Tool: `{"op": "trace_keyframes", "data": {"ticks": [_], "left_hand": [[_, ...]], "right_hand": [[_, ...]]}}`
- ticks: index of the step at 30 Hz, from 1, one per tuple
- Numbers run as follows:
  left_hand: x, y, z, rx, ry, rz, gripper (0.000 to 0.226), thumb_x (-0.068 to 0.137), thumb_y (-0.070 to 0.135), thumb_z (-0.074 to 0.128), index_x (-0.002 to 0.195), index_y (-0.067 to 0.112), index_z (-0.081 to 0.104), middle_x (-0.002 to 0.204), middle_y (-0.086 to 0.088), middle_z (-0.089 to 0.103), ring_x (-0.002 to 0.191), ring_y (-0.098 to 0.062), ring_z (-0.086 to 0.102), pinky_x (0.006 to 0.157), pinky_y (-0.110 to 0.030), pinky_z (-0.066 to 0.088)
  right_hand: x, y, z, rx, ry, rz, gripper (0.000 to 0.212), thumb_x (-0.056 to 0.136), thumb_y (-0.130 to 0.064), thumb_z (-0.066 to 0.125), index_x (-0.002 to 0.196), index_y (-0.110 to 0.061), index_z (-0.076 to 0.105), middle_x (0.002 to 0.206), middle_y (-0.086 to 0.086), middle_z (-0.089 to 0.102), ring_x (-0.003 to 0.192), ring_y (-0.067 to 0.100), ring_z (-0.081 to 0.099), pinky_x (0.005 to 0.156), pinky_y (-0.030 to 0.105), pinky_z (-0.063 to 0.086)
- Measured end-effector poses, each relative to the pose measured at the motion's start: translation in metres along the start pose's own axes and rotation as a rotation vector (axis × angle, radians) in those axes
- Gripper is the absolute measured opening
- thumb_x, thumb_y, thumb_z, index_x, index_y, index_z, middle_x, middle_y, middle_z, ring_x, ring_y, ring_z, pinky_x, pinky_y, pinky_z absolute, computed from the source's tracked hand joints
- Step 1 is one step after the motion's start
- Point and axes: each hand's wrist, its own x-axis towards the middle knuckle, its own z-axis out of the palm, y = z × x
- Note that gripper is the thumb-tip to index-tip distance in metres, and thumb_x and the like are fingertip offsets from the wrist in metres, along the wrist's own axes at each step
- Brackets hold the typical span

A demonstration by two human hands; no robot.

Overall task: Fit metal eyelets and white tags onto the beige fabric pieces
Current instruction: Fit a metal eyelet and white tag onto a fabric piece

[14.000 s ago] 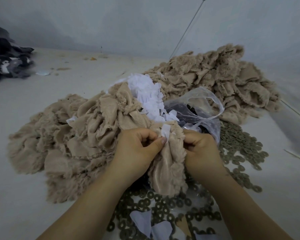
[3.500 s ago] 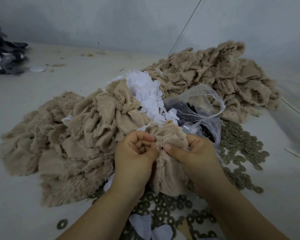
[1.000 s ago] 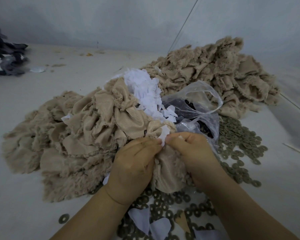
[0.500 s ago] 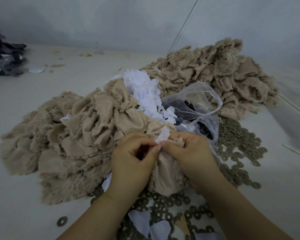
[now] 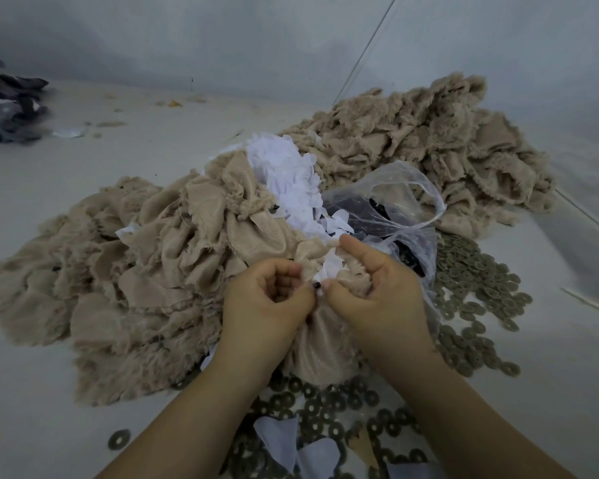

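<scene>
Left hand [image 5: 268,305] and right hand [image 5: 377,295] meet fingertip to fingertip, both curled and pinching a beige piece [image 5: 320,344] with white tag [image 5: 331,266].

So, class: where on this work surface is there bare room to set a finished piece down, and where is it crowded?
Bare: the stretch left of the near beige fabric pile, between it and the dark cloth heap; also the near-left corner around the lone metal ring. Crowded: metal rings right of the plastic bag and beneath both hands.
</scene>
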Motion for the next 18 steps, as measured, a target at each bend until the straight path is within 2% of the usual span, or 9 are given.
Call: {"op": "trace_keyframes", "data": {"ticks": [3,5,7,9,11,13,15,18], "left_hand": [[0.002,0.001,-0.002,0.028,-0.049,-0.022,0.019,0.086,0.001,0.071,0.101,0.011,0.075,0.085,-0.007,0.075,0.083,-0.025,0.072,0.074,-0.035,0.061],[0.002,0.003,-0.004,0.026,-0.104,0.003,0.028,0.088,0.000,0.068,0.111,0.015,0.074,0.088,-0.004,0.076,0.087,-0.021,0.072,0.079,-0.036,0.060],[0.001,0.003,-0.004,0.080,-0.086,0.081,0.041,0.087,0.000,0.069,0.120,0.024,0.068,0.079,-0.004,0.072,0.075,-0.012,0.068,0.071,-0.028,0.057],[-0.002,0.002,-0.005,0.192,-0.010,0.234,0.047,0.083,-0.001,0.072,0.117,0.030,0.063,0.078,-0.003,0.064,0.070,-0.012,0.062,0.066,-0.027,0.055],[-0.004,0.002,-0.005,0.397,0.058,0.487,0.035,0.081,-0.004,0.073,0.104,0.022,0.066,0.089,0.003,0.057,0.077,-0.010,0.056,0.070,-0.024,0.050],[-0.005,-0.002,-0.005,0.539,0.093,0.692,0.016,0.081,-0.005,0.073,0.092,0.008,0.070,0.101,-0.001,0.056,0.087,-0.008,0.054,0.079,-0.015,0.046],[-0.005,-0.006,-0.005,0.591,0.077,0.795,0.009,0.082,-0.006,0.072,0.089,0.000,0.073,0.105,-0.008,0.064,0.098,-0.011,0.058,0.090,-0.015,0.045],[-0.005,-0.009,-0.005,0.625,0.022,0.882,0.012,0.083,-0.007,0.070,0.093,-0.002,0.075,0.107,-0.010,0.071,0.100,-0.017,0.065,0.095,-0.022,0.049]], "right_hand": [[0.001,-0.002,-0.001,0.030,-0.022,0.032,0.058,0.085,0.004,0.070,0.138,-0.011,0.055,0.046,-0.023,0.055,0.038,-0.004,0.045,0.044,0.006,0.037],[0.003,-0.003,-0.002,0.071,-0.046,0.077,0.056,0.086,0.005,0.069,0.138,-0.010,0.055,0.053,-0.022,0.061,0.042,-0.004,0.050,0.047,0.008,0.043],[0.003,-0.002,-0.002,0.092,-0.069,0.114,0.055,0.087,0.004,0.068,0.137,-0.013,0.055,0.055,-0.020,0.063,0.041,-0.004,0.050,0.046,0.009,0.043],[0.003,-0.002,-0.001,0.138,-0.078,0.166,0.055,0.087,0.003,0.070,0.136,-0.016,0.056,0.056,-0.020,0.064,0.046,-0.004,0.056,0.050,0.011,0.047],[0.004,-0.002,0.000,0.203,-0.084,0.229,0.054,0.086,0.003,0.071,0.134,-0.018,0.057,0.064,-0.018,0.070,0.058,0.000,0.067,0.057,0.015,0.053],[0.004,-0.004,0.000,0.262,-0.065,0.289,0.054,0.084,0.002,0.072,0.133,-0.019,0.059,0.086,-0.016,0.075,0.080,0.005,0.073,0.067,0.020,0.058],[0.006,-0.005,-0.001,0.326,-0.042,0.352,0.054,0.083,0.002,0.073,0.132,-0.019,0.060,0.108,-0.005,0.073,0.092,0.009,0.073,0.074,0.024,0.060],[0.008,-0.008,-0.004,0.406,-0.043,0.436,0.053,0.083,0.003,0.072,0.131,-0.018,0.060,0.119,0.008,0.070,0.095,0.017,0.074,0.073,0.026,0.060]]}}
